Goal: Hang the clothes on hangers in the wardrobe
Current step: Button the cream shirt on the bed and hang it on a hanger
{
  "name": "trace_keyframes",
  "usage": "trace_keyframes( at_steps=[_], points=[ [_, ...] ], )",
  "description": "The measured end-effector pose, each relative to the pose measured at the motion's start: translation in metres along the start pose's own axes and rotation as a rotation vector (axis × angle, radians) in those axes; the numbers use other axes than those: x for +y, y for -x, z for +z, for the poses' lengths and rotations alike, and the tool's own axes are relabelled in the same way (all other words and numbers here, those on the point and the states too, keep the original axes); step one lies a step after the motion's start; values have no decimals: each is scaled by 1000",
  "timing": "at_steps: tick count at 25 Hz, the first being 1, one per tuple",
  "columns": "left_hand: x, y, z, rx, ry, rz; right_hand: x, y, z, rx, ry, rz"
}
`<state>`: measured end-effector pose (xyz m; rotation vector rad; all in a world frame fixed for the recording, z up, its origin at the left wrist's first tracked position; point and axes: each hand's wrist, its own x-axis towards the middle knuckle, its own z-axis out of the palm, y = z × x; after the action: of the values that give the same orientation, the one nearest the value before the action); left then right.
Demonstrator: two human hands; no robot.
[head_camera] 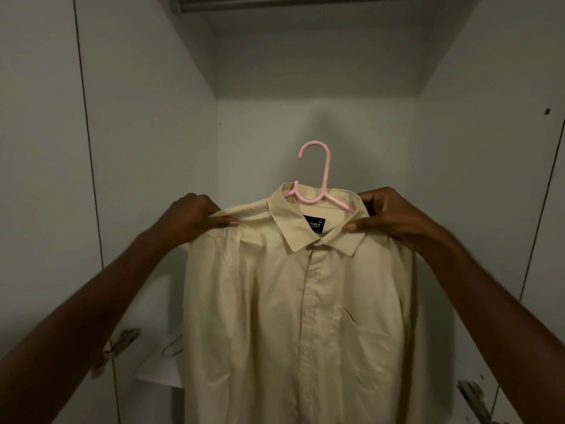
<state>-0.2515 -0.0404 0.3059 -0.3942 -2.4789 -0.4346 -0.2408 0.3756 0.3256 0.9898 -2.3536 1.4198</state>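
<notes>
A cream button-up shirt (305,316) hangs buttoned on a pink plastic hanger (322,182), held up in front of the open wardrobe. The hanger's hook sticks up out of the collar, well below the metal rail (305,3) at the top. My left hand (195,218) pinches the shirt's left shoulder. On the other side my right hand (388,214) pinches the right shoulder beside the collar, over the hanger's arm. A black label shows inside the collar.
The white wardrobe's back wall (305,123) and side walls surround the shirt. Open doors stand at left and right, with a hinge (122,344) at lower left and another hinge (477,396) at lower right. A white shelf (159,371) lies low, behind the shirt.
</notes>
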Motion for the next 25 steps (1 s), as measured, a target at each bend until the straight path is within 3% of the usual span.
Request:
trace_keyframes(
  at_steps=[2,6,9,15,21,25],
  points=[
    [-5,3,-3,106,-84,-11,-5,0,-2,53,-16,-17],
    [-7,6,-9,256,135,-47,-9,-6,-4,47,10,13],
    [-19,6,-12,171,284,-109,-4,-10,-12,-23,77,59],
    [-54,8,-23,-162,624,-37,9,-4,0,192,205,78],
    [-73,-4,-31,-190,1067,17,-3,0,12,760,-34,-31],
    [-81,-8,-17,-186,1178,38,16,13,27,611,31,122]
  ],
)
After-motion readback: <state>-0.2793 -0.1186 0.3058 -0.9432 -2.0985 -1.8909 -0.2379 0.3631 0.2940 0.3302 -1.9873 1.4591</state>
